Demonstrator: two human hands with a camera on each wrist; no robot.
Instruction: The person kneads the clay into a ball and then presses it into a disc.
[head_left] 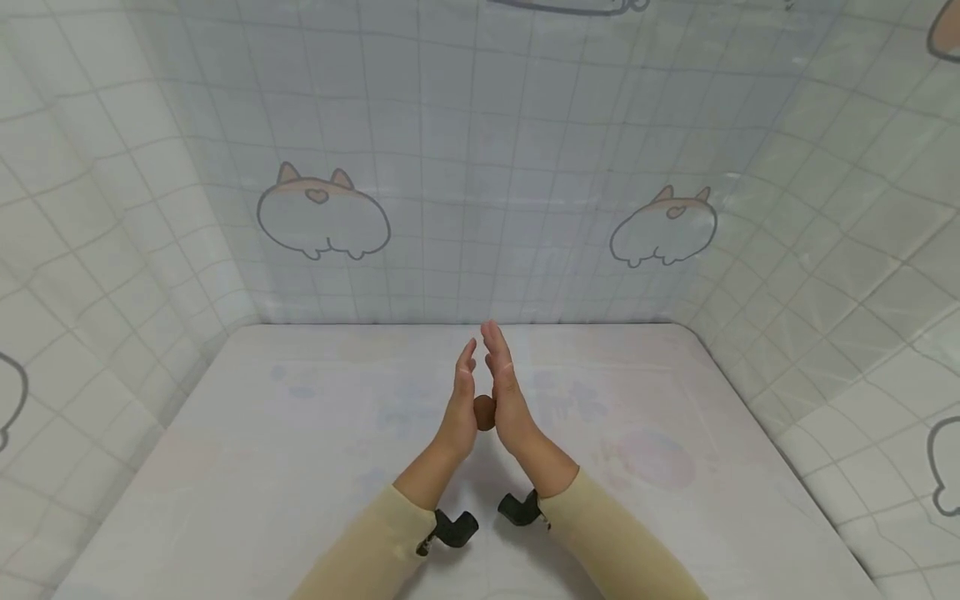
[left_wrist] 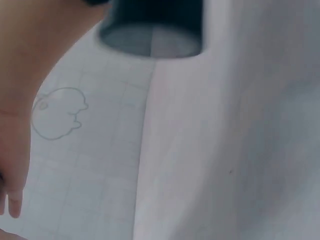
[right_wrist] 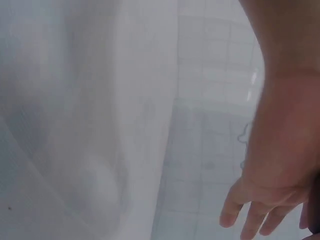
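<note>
A small brown ball [head_left: 484,413] sits between my two palms, above the table; its exact kind and material are hard to make out. My left hand [head_left: 459,407] touches it from the left, fingers straight and pointing away from me. From the other side my right hand [head_left: 512,402] presses against it with its fingers also extended. The fingertips of both hands lean toward each other with a narrow gap. In the right wrist view, a dark brown edge of the ball [right_wrist: 315,207] shows beside the spread fingers [right_wrist: 255,220]. The left wrist view catches only part of the left hand [left_wrist: 14,155].
Below the hands lies a pale table [head_left: 247,467] with faint coloured patterns. A grid-patterned curtain [head_left: 480,167] with cartoon animal drawings surrounds it at the back and sides. Black wrist devices [head_left: 457,530] stick out inward from the cuffs of the cream sleeves [head_left: 375,542].
</note>
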